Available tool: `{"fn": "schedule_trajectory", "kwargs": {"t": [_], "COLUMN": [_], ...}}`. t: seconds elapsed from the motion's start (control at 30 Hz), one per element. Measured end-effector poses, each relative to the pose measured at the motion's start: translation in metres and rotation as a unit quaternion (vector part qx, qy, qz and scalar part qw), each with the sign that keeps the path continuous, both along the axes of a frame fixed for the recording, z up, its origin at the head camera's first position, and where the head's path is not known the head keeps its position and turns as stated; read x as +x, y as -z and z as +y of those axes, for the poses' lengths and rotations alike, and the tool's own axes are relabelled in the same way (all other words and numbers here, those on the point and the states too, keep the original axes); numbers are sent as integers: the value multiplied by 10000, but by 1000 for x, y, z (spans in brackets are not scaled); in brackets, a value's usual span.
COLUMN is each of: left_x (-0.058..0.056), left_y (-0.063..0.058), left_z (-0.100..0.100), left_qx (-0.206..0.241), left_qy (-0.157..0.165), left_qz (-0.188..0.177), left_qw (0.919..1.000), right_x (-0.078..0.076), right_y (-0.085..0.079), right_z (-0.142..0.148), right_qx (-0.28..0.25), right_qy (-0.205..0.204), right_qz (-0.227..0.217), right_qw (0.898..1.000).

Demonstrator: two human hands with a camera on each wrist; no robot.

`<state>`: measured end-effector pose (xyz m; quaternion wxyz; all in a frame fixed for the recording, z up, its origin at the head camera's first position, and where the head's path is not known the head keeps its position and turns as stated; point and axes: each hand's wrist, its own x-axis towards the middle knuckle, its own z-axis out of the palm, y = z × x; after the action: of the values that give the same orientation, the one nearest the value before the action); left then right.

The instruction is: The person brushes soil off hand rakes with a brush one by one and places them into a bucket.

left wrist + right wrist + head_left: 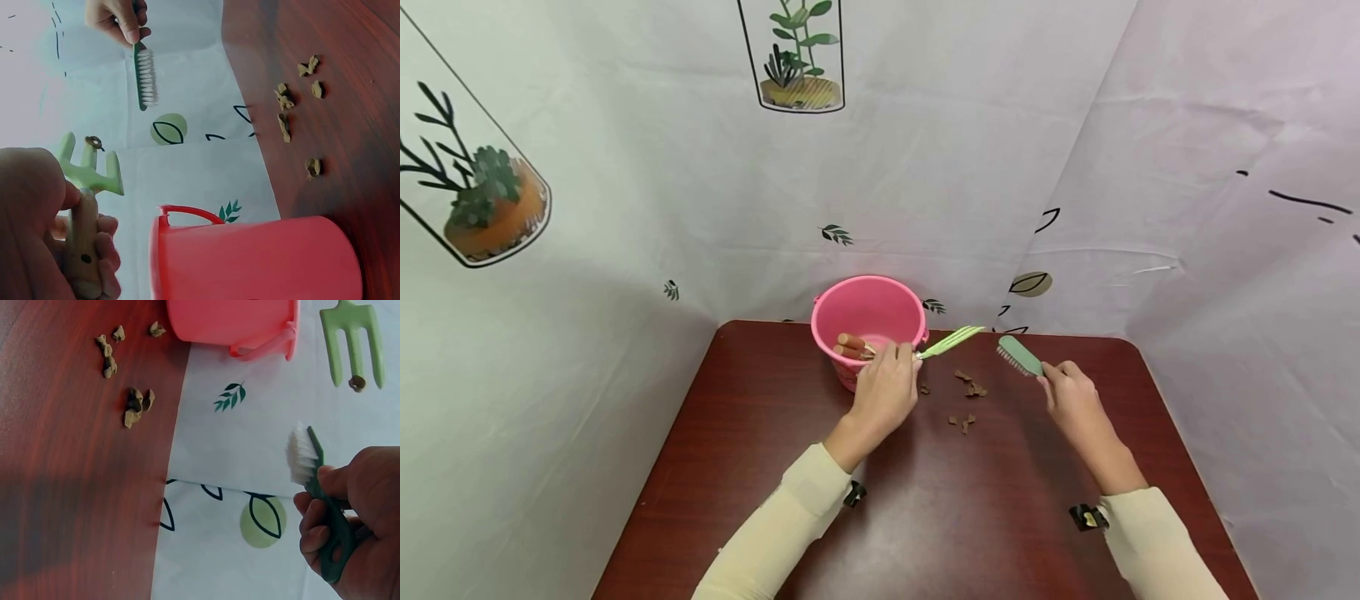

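In the head view my left hand [886, 390] is over the near rim of a pink bucket [891, 304]. It grips the wooden handle of a hand fork [86, 174] whose green tines point away to the right. A small brown scrap [94, 142] sits on the middle tine. Two wooden handle ends [851, 341] show inside the bucket; what they belong to is hidden. Further right, my right hand [1075, 404] holds a green brush [1021, 356] by its handle, white bristles facing the fork. Brush and fork are apart.
Several brown dried scraps [974, 390] lie on the dark red table [745, 433], to the right of the bucket. White cloth [775, 192] printed with plants hangs behind the table and along both sides.
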<state>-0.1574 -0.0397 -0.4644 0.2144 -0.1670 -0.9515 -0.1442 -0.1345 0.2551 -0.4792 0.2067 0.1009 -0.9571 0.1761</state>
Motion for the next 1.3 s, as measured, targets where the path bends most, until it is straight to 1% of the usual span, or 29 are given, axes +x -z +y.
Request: {"fn": "schedule_trajectory", "kwargs": {"t": [0.1,0.2,0.27,0.43,0.57,0.67,0.8,0.9,1.03,1.13,1.3], "left_x": [1,1,0,-2,-2,-2,-1,-1,-2,-2,-2], "left_y": [-2,-3,-3,-4,-3,-4,-4,-4,-4,-3,-2], "left_z": [0,-1,-2,-2,-1,0,2,3,3,4,5], "left_qx": [310,551,654,762,572,289,22,-89,-254,-378,-442], "left_qy": [101,167,174,143,130,74,-50,-116,-157,-169,-144], "left_qz": [-407,-706,-772,-690,-682,-645,-442,-253,-104,-84,-249], "left_qw": [9986,9958,9947,9946,9959,9975,9990,9996,9995,9991,9986], "right_x": [0,0,0,1,4,5,7,8,9,9,9], "right_y": [0,-1,0,-1,-3,-5,-8,-11,-14,-16,-20], "right_z": [2,3,3,4,4,4,2,1,-1,-3,-5], "right_qx": [25,28,16,-29,-55,-89,-125,-144,-159,-164,-194], "right_qy": [-27,-68,-93,-148,-168,-176,-210,-256,-320,-339,-350], "right_qz": [97,191,257,424,565,667,770,857,1012,1082,1107], "right_qw": [9999,9998,9996,9990,9982,9976,9967,9959,9942,9934,9931]}}
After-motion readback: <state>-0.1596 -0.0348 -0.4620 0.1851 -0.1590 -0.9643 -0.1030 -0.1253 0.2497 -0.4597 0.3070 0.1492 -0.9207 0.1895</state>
